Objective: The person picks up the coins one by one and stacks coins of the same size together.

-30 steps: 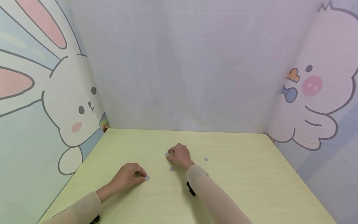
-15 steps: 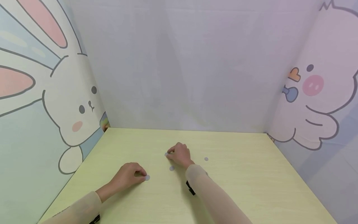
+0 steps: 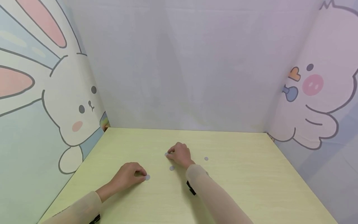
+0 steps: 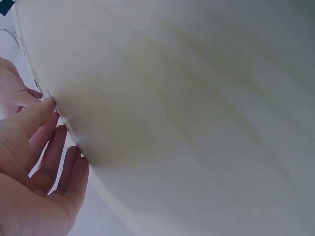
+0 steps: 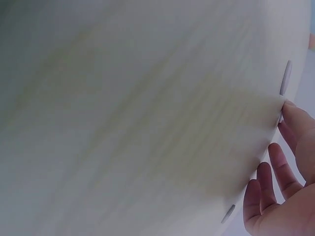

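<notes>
Two hands rest on a pale yellow-green table (image 3: 240, 186) with a faint wood grain, both with fingers curled down onto small flat round discs of a pale grey, smooth look; the left hand (image 3: 128, 176) lies nearer the person's side of the table, its fingertips pinching or pressing the edge of the near-left disc (image 3: 147, 177), though how firmly it grips cannot be told; the right hand (image 3: 180, 154) sits further across the table, toward its middle, knuckles up, its curled fingertips on the far disc (image 3: 166, 154), which is mostly hidden under them; in the right wrist view the fingers (image 5: 295, 123) meet the table's surface at a thin disc seen edge-on; both forearms wear thin beige sleeves with a dark strap at each wrist; a loose middle disc (image 3: 172, 168) lies on the table between the two hands, just beside the right wrist, touching neither; a fourth, smaller-looking right disc (image 3: 206, 158) lies on the table to the right of the right hand, apart from it; around the table stand soft matte backdrop panels, the left one printed with a cartoon rabbit (image 3: 70, 109), the right one with a cartoon chick (image 3: 316, 93), the middle one plain pale lilac; no writing can be read anywhere.
</notes>
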### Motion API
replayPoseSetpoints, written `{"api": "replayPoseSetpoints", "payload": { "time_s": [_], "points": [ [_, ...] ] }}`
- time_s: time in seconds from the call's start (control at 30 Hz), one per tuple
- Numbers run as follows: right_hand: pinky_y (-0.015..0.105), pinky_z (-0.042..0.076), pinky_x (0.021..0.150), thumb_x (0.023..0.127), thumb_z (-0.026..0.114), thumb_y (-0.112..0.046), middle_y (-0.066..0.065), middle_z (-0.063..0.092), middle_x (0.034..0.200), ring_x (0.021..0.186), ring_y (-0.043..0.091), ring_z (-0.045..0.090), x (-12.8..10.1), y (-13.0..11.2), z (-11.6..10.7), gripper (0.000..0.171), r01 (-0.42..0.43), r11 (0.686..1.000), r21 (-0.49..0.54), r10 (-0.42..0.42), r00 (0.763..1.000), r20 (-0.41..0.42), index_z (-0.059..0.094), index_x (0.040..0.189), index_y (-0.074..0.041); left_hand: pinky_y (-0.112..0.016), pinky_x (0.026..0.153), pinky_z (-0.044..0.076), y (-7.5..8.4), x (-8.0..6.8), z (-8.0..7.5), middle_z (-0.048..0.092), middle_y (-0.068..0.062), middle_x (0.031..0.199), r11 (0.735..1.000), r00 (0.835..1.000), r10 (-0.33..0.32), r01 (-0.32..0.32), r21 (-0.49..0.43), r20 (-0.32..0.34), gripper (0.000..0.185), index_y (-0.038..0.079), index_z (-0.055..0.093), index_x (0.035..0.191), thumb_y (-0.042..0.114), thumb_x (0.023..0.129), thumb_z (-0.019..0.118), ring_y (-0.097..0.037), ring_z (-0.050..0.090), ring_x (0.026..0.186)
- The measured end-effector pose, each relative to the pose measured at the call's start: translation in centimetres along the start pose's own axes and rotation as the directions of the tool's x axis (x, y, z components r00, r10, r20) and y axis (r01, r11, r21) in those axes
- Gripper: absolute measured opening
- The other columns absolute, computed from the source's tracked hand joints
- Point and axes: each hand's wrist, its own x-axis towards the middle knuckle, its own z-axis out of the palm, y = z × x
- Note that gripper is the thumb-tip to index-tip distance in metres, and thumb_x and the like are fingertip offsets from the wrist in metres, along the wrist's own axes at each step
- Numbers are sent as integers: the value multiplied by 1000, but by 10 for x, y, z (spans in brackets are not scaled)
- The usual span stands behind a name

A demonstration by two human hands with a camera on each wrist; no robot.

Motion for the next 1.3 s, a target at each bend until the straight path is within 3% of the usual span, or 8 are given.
{"api": "replayPoseSetpoints", "payload": {
  "time_s": [0.23,0.57,0.93,1.3],
  "points": [
    [40,54,85,93,85,-34,1,68,102,97,21,62,1,0,-1,20,40,999,-20,-39,999,11,86,109,-21,-36,88,56,0,1,0,74,18,92,1000,1000,-1,1,0,2,8,27,82,92,25,88,89,-10,69,93],
    [37,54,83,94,83,-37,1,66,100,96,21,61,3,2,-1,17,72,996,-54,-70,997,33,87,103,-23,-34,85,55,-1,1,-1,73,18,92,1000,1000,1,-1,-14,11,7,27,83,93,26,89,89,-8,68,90],
    [29,56,81,95,83,-32,-2,72,97,92,15,66,6,3,-5,16,208,967,-147,-204,978,45,87,102,-18,-34,86,55,0,2,-1,74,17,92,1000,1000,1,-1,-14,4,7,27,83,92,26,89,89,-10,69,90],
    [28,55,81,95,83,-32,-3,73,94,87,12,65,8,7,-2,16,230,961,-153,-225,973,50,87,99,-17,-34,86,55,0,1,-1,73,17,92,1000,1000,2,-2,-22,11,6,26,83,93,28,89,88,-10,68,90]
  ]
}}
